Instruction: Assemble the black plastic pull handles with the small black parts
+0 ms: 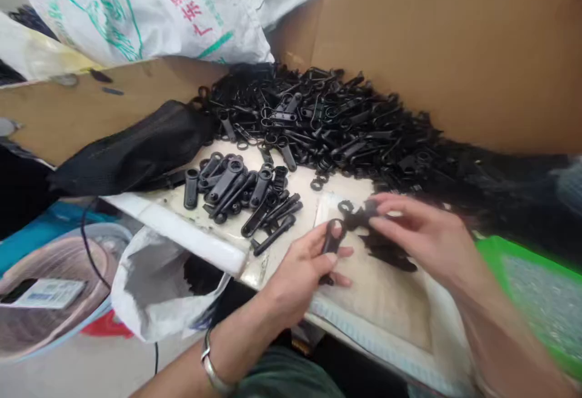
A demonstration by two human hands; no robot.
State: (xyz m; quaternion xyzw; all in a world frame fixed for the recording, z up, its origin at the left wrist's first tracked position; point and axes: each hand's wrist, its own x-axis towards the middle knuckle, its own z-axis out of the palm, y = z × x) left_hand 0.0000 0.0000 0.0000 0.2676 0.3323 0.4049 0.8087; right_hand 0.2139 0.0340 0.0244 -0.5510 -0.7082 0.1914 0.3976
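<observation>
My left hand (309, 265) is closed around a black plastic arm with a ring end (334, 237), held upright above the worktable. To its right, my right hand (418, 225) pinches a small dark part (364, 213), blurred and partly covered by the fingers; its exact kind does not show. A loose black ring (345, 206) appears just left of that part. Under my right hand lie thin dark pieces (386, 252) on the board (395, 307). Left of my hands is a small pile of similar black arms (231, 183) with ring ends.
A large heap of black plastic parts (318, 119) rises at the back against cardboard (445, 53). At right stands a green tray (536, 301) of small shiny pieces. A white sack (159, 289) hangs open below the table's left edge, beside a basket (45, 301). Black cloth (136, 143) lies at left.
</observation>
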